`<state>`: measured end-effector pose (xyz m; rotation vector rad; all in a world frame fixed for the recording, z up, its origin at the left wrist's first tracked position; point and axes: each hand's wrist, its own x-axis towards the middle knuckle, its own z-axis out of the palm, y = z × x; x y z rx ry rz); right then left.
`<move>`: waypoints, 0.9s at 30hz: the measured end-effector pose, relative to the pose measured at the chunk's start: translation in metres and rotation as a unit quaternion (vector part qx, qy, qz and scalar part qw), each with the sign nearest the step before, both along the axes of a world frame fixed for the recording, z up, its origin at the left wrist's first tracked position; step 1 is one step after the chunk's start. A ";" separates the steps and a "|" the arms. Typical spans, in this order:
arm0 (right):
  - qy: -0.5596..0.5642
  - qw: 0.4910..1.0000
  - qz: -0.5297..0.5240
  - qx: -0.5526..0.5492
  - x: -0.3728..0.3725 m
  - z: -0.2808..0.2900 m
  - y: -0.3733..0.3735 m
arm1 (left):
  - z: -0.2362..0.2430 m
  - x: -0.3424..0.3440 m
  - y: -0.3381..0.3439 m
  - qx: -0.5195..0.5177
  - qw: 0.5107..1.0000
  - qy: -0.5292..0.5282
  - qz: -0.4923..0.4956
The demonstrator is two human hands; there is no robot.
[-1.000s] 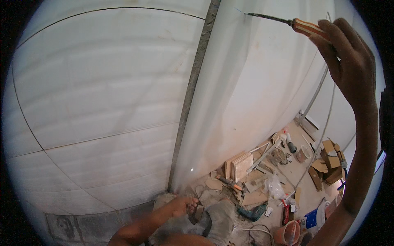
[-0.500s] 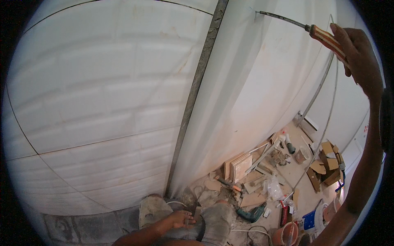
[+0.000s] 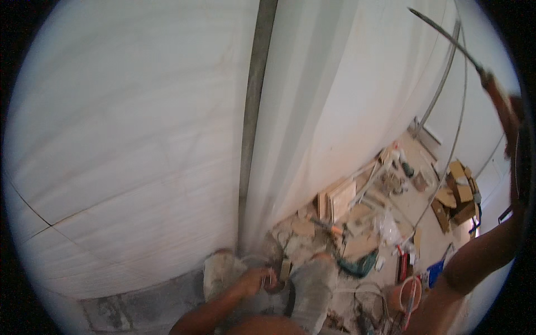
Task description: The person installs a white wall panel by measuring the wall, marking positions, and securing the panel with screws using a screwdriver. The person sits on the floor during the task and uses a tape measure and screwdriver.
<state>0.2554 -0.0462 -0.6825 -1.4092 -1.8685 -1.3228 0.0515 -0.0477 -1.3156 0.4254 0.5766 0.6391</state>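
My right hand (image 3: 515, 120), partly cut off by the dark rim at the upper right, is closed around the orange and cream handle of a long thin tool (image 3: 446, 36) that looks like a screwdriver. Its dark shaft points up and left, and the tip stands apart from the pale column face (image 3: 312, 84). Low in the middle, my left hand (image 3: 261, 281) rests by my dusty trouser legs with its fingers curled. Thin light-coloured pieces show at those fingers, too small and blurred to name.
White tiled wall (image 3: 139, 139) fills the left, with a grey vertical strip (image 3: 254, 100) beside the column. On the floor lie stacked tiles (image 3: 336, 201), a green power tool (image 3: 359, 264), torn cardboard boxes (image 3: 460, 192), a clear plastic bag (image 3: 386, 226), an orange bucket (image 3: 405, 296) and cables.
My right hand has drawn the tool back to the right, its tip leaving the column face. The whole view has shifted a little. My left hand stays low, fingers still curled.
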 end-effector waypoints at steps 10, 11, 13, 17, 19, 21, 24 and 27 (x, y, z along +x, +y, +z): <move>0.619 0.535 0.086 -0.568 0.046 -0.445 0.019 | 0.009 -0.017 0.031 -0.099 0.978 0.062 0.171; 0.626 0.505 0.068 -0.590 0.042 -0.472 0.011 | 0.009 -0.022 0.035 -0.084 0.981 0.068 0.164; 0.690 0.367 -0.008 -0.624 0.032 -0.508 -0.012 | 0.006 -0.032 0.043 -0.054 0.980 0.125 0.145; 0.686 0.364 0.030 -0.629 0.010 -0.539 -0.034 | -0.004 -0.047 0.051 -0.079 0.987 0.083 0.114; 0.596 0.506 0.009 -0.624 0.000 -0.550 -0.034 | -0.010 -0.049 0.050 -0.122 0.983 0.044 0.127; 0.559 0.557 0.033 -0.613 -0.005 -0.561 -0.030 | -0.014 -0.050 0.048 -0.149 0.978 0.050 0.137; 0.571 0.563 0.055 -0.594 -0.004 -0.577 -0.021 | -0.018 -0.050 0.046 -0.153 0.976 0.045 0.146; 0.553 0.585 0.062 -0.590 0.002 -0.584 -0.012 | -0.017 -0.052 0.047 -0.120 0.982 0.026 0.147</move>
